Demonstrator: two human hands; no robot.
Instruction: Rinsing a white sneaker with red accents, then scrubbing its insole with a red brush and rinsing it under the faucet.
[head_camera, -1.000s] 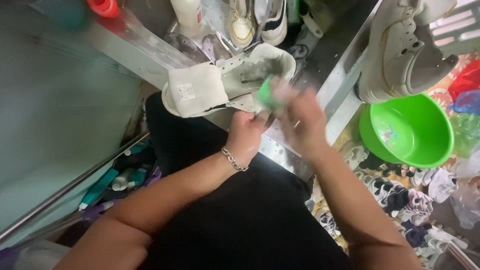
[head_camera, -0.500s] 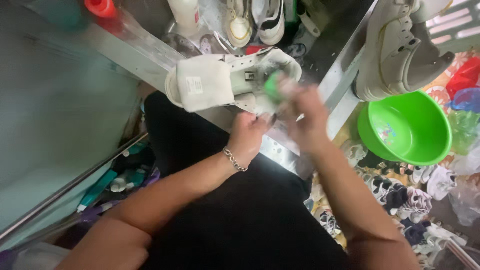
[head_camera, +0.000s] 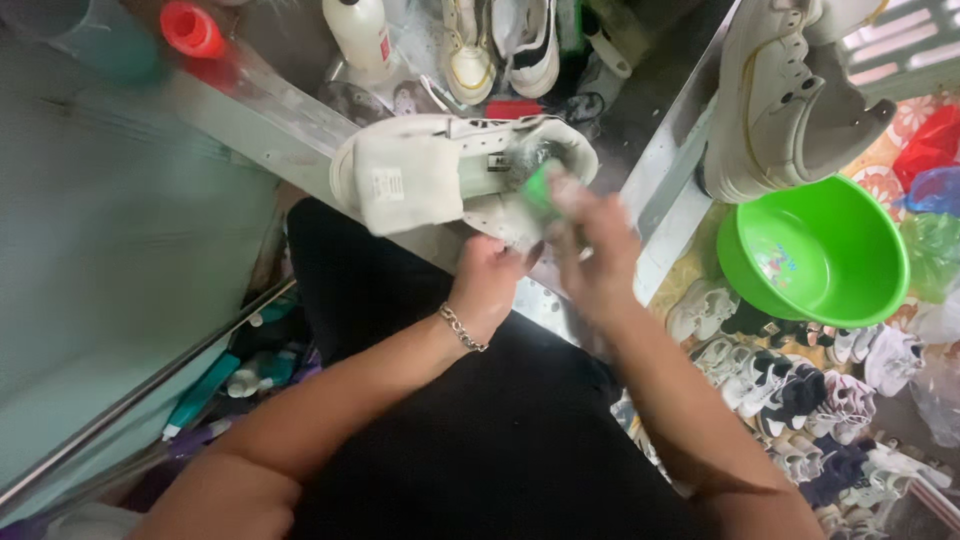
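Shifted slightly, white sneaker (head_camera: 440, 175) in left hand (head_camera: 487, 285); right hand (head_camera: 590, 245) grips green brush (head_camera: 541, 188).

- A bright green plastic basin (head_camera: 815, 255) sits at the right, above a heap of small shoes.
- A big white sneaker (head_camera: 790, 95) rests on its side just above the basin.
- A white bottle (head_camera: 362, 35) stands at the top, next to a pair of white sneakers (head_camera: 500, 45).
- A red cap (head_camera: 190, 28) tops a clear bottle at upper left.
- Many small shoes (head_camera: 790, 390) lie on the floor, lower right.
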